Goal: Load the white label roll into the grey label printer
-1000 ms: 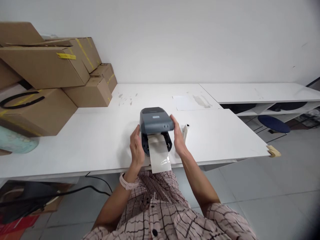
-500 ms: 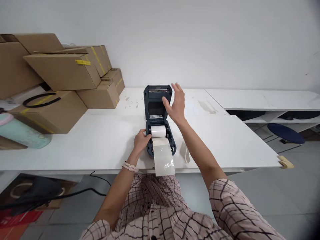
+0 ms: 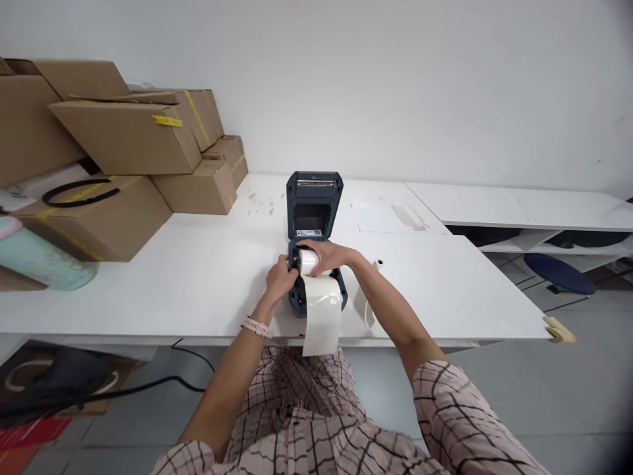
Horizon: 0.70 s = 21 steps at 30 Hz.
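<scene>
A dark blue-grey plastic printer [image 3: 298,305] sits near the front edge of a smooth white table [image 3: 198,284], its boxy, bevel-cornered lid [image 3: 310,214] tipped up and back. Inside the printer's body lies a white cylindrical roll [image 3: 306,262]. From it a wide, glossy strip [image 3: 321,326] drapes forward over the table's edge, creased with bright reflections near its top.

The right hand [image 3: 330,256] arches over the roll, closed around it with fingers across the top and thumb on the near side. The left hand [image 3: 281,278] is at the printer's left wall, thumb on the inner rim and fingers partly hidden outside; how tightly it grips cannot be told. A pale pink wristband [image 3: 257,327] circles the left wrist.

Just right of the printer, partly behind the right forearm, lies a slim white curl [image 3: 368,314]. Stacked brown cardboard boxes [image 3: 133,138] with yellow tape fill the left side, beside a rounded mint-green bottle [image 3: 49,257] lying tilted.
</scene>
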{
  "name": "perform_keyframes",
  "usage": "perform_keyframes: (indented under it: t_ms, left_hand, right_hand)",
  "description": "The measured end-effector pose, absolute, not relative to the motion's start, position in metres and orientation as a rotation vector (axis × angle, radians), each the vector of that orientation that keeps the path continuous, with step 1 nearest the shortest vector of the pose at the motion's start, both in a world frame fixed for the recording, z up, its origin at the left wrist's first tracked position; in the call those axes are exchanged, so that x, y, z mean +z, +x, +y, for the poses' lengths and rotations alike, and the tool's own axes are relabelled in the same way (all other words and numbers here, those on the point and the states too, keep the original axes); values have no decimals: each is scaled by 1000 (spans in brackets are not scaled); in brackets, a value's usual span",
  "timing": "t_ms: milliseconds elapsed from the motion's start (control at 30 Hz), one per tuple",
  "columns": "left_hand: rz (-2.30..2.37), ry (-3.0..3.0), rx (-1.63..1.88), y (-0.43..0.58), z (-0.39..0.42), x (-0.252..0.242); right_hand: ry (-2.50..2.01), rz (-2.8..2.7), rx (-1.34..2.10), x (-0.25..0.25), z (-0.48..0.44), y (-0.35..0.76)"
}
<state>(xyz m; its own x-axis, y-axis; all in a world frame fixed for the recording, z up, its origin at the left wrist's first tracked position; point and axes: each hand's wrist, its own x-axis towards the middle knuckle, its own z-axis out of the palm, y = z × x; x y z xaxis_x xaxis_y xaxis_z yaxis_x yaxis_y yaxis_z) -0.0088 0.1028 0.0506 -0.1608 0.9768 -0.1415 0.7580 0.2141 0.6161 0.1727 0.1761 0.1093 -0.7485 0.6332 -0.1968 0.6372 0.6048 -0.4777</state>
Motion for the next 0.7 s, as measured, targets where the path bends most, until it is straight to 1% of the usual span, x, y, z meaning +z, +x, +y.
perform_keyframes:
  t_ms: [100, 167, 267, 333, 400, 500, 600, 700]
  left_hand:
    - [1950, 1572, 610, -10, 103, 46]
    - [1929, 1558, 646, -10, 103, 44]
    - [1905, 1546, 684, -10, 103, 41]
    - [1895, 1532, 706, -11, 104, 39]
    - [1889, 1518, 730, -11, 105, 37]
    - [1879, 1507, 751, -11, 106, 36]
    - [1851, 1493, 769, -11, 104, 38]
    - [1818, 1484, 798, -11, 103, 38]
  right_hand:
    - [921, 3052, -1274, 127, 167, 217]
    - [1004, 3201, -1428, 135, 163, 249]
    - [1467, 3277, -1434, 131, 169, 284]
    - [1771, 3177, -1384, 115, 181, 294]
    - [1944, 3025, -1364, 93, 196, 295]
    - [2013, 2855, -1377, 65, 211, 292]
    - [1968, 2794, -1450, 55, 208, 307]
    - [1868, 2741, -1714, 56, 188, 345]
